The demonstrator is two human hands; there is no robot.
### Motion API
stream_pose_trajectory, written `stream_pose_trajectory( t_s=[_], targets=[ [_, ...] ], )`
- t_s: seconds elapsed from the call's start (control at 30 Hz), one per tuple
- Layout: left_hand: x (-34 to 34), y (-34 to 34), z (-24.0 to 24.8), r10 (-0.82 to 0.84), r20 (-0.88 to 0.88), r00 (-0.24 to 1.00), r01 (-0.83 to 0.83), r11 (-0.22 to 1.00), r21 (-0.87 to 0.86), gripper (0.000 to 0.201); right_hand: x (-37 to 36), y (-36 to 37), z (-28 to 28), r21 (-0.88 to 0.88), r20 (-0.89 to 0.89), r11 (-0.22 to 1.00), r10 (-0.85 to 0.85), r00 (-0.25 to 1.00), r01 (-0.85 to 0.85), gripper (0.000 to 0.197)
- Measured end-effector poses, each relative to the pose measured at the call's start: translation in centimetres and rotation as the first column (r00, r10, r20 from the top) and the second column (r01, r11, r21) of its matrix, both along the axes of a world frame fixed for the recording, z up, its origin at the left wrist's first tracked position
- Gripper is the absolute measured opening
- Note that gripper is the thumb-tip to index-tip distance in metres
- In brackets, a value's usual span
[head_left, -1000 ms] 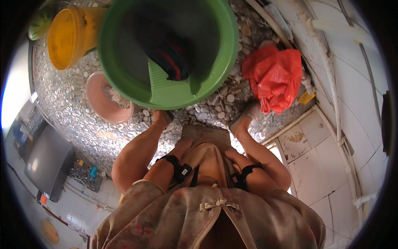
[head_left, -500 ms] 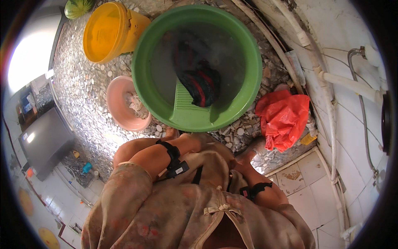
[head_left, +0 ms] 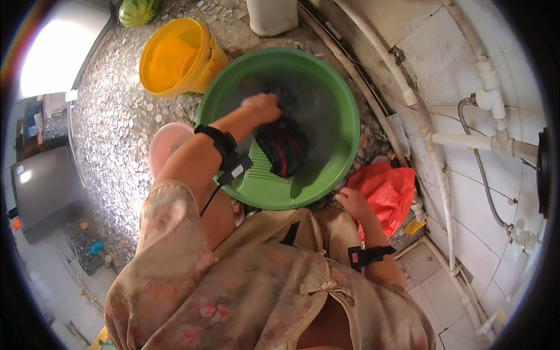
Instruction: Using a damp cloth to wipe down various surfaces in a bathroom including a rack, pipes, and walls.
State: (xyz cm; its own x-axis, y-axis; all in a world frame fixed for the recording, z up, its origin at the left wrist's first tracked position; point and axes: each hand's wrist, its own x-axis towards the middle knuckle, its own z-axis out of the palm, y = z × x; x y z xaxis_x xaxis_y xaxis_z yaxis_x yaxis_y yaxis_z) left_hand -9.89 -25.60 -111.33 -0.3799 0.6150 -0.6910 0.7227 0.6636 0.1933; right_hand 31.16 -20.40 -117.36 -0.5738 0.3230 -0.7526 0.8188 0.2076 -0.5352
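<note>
My left hand (head_left: 262, 108) reaches into the round green basin (head_left: 347, 143). Its fingers curl at the upper part of a dark cloth with red stripes (head_left: 284, 153); their tips are slightly blurred and partly hidden. The cloth lies partly in cloudy water and partly on the ribbed washboard (head_left: 256, 179) moulded into the basin's near side. Just outside the basin's near right rim is my right hand (head_left: 353, 203), loosely bent, its fingers a little apart and nothing visible in them. A red plastic bag (head_left: 392, 189) lies right beside that hand.
A yellow bucket (head_left: 175, 61) lies tilted to the left of the basin. My left forearm partly covers a pink basin (head_left: 165, 146). Behind stand a watermelon (head_left: 138, 11) and a white container (head_left: 272, 16). Pipes (head_left: 429, 131) run along the tiled wall at right, over pebbled ground.
My left hand has moved from near my knees forward to the cloth in the green basin. My right hand has come up beside the red bag. The view has shifted, showing the white container.
</note>
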Motion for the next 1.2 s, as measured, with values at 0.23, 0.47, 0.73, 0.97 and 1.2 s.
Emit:
stream_pose_trajectory(
  t_s=[0.23, 0.47, 0.73, 0.97, 1.2],
  targets=[
    [-5.5, -3.6, -6.8, 0.288, -0.029, 0.957, -0.288, 0.957, -0.035, 0.057, -3.4, -1.4, 9.1, 0.355, -0.28, 0.933, 0.048, 0.959, 0.057, 0.023],
    [-8.7, -4.5, -13.1, 0.345, 0.103, 0.933, -0.358, 0.921, 0.156, 0.065, -1.6, -4.8, 9.1, 0.152, -0.311, 0.988, 0.078, 0.947, -0.031, 0.027],
    [-7.2, -6.0, -0.4, 0.262, 0.305, 0.916, -0.374, 0.834, 0.406, 0.031, -2.9, -5.9, 10.3, 0.239, -0.248, 0.971, 0.067, 0.967, -0.006, 0.025],
    [-1.9, -6.3, 8.2, 0.138, 0.331, 0.933, -0.337, 0.654, 0.677, 0.016, -5.9, -6.7, 12.0, 0.327, -0.417, 0.945, 0.167, 0.894, -0.024, 0.029],
    [4.6, -7.8, 13.1, -0.086, 0.248, 0.965, -0.145, 0.614, 0.776, 0.018, -12.1, -7.3, 16.5, 0.366, -0.685, 0.879, 0.031, 0.728, 0.306, 0.051]
  ],
)
